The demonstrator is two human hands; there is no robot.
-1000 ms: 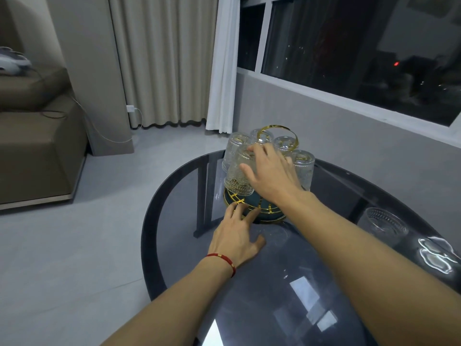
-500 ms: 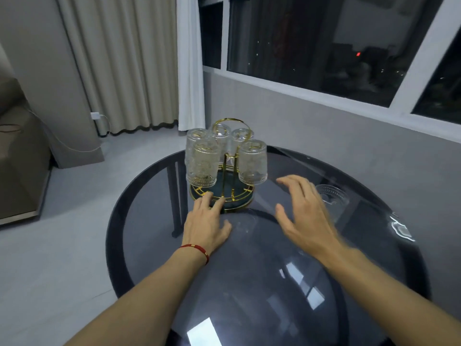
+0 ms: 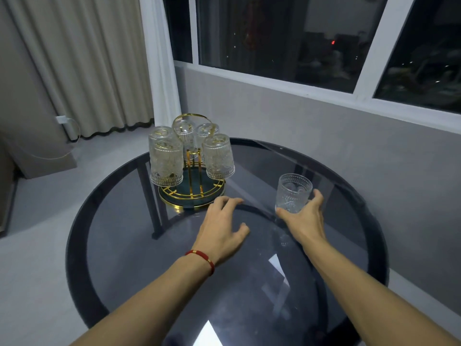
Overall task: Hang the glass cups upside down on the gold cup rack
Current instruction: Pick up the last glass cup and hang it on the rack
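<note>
The gold cup rack (image 3: 192,193) stands on a round dark glass table (image 3: 139,258), left of centre. Several patterned glass cups (image 3: 166,159) hang upside down on its arms, one at the front right (image 3: 219,156). One more glass cup (image 3: 293,192) stands upright on the table to the right of the rack. My right hand (image 3: 303,218) wraps its lower part, thumb on the left, fingers on the right. My left hand (image 3: 222,229), with a red bracelet at the wrist, rests flat on the table just in front of the rack base, fingers spread and holding nothing.
A grey wall (image 3: 324,136) and dark windows run behind the table on the right. Beige and white curtains (image 3: 94,66) hang at the back left above a pale floor (image 3: 32,245). A charger and cable (image 3: 65,124) sit by the left wall.
My right hand left the cups on the rack, swung right over the table and closed around the upright cup. My left hand slid slightly right along the rack base. The view turned right.
</note>
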